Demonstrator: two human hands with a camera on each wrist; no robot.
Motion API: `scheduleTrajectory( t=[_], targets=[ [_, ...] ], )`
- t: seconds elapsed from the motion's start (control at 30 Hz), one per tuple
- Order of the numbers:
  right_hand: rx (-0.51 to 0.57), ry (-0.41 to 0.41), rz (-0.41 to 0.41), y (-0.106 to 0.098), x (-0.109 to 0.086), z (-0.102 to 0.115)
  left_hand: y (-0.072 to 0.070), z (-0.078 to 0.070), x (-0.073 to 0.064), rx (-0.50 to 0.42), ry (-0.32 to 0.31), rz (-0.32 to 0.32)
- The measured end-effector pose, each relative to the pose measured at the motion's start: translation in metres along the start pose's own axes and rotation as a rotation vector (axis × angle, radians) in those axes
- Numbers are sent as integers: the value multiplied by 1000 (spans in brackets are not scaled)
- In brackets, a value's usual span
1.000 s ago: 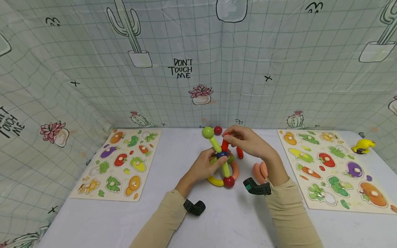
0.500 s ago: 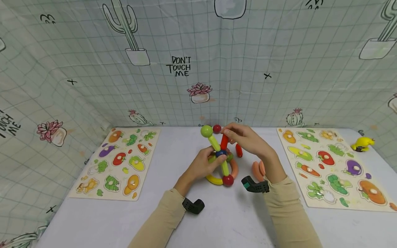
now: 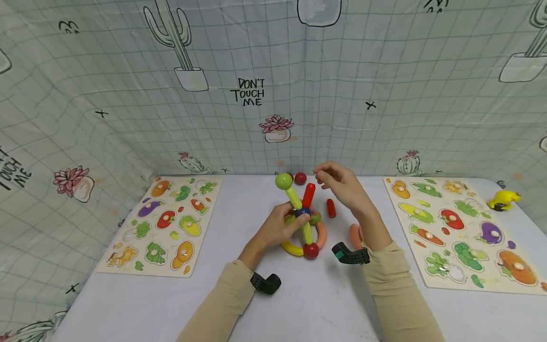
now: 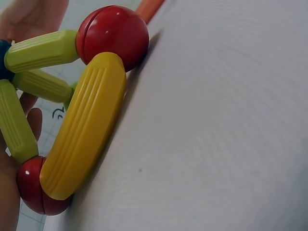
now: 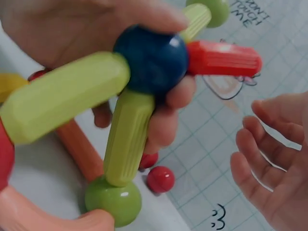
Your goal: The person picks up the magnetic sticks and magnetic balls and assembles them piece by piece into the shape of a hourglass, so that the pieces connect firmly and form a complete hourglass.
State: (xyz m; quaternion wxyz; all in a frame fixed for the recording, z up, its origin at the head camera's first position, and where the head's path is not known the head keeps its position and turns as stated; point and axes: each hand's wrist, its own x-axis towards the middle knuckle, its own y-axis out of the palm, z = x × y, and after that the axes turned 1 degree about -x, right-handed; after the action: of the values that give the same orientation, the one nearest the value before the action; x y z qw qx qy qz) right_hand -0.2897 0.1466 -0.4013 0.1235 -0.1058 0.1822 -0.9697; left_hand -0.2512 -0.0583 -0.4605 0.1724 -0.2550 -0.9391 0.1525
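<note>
My left hand grips a magnetic ball-and-rod build around its blue ball. Yellow-green rods run from that ball down to a ring on the table. In the ring are a curved yellow rod, curved orange rods, red balls and a green ball. Another yellow-green rod slants up to a light green ball. A red rod also sticks up from the blue ball. Just right of its tip, my right hand holds nothing, fingers loosely bent.
Two loose red balls lie behind the build. A spare red rod and curved orange pieces lie to its right. Vegetable puzzle boards flank the work, one left and one right. A yellow toy sits far right.
My right hand has let go of the red rod and moved right, leaving the rod standing on the blue ball. My left hand keeps its grip, with the build shifted slightly.
</note>
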Motion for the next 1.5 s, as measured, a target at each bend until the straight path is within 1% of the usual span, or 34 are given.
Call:
scheduleTrajectory(
  t=[0.13, 0.2, 0.27, 0.37, 0.5, 0.6, 0.8, 0.87, 0.97, 1.07, 1.2, 1.23, 1.33, 1.37, 1.5],
  targets=[
    [-44, 16, -38, 3, 4, -5, 0, 2, 0, -13, 39, -7],
    [-97, 17, -46, 3, 6, -9, 0, 2, 0, -15, 42, -16],
    [-147, 17, -45, 4, 8, -12, 1, 2, 1, -10, 31, -32],
    [-224, 23, -30, 5, 12, -18, 1, 2, 1, -3, 12, -53],
    [-321, 36, 7, 9, 18, -24, 1, 4, 1, -9, 15, -55],
    [-382, 21, 35, 12, 21, -28, 2, 5, 1, -19, 23, -49],
    [-487, -9, 83, 17, 30, -29, 1, 3, 1, -27, 16, -48],
    [-553, -21, 97, 17, 34, -29, 1, 1, 1, -33, 16, -38],
    [-653, -26, 117, 18, 39, -28, -2, -14, -3, -45, 21, -21],
    [-719, -19, 138, 19, 45, -27, -2, -14, -3, -41, 45, -18],
    [-787, -21, 185, 22, 53, -29, -1, -9, -2, -23, 61, -43],
    [-809, -26, 198, 24, 55, -30, -1, -14, -3, -22, 53, -46],
    [-857, -56, 239, 27, 59, -35, -4, -30, -6, -21, 44, -39],
    [-861, -60, 252, 28, 60, -36, -5, -33, -7, -24, 43, -32],
    [-848, -41, 284, 28, 62, -37, -6, -36, -7, -49, 48, 6]
  ],
)
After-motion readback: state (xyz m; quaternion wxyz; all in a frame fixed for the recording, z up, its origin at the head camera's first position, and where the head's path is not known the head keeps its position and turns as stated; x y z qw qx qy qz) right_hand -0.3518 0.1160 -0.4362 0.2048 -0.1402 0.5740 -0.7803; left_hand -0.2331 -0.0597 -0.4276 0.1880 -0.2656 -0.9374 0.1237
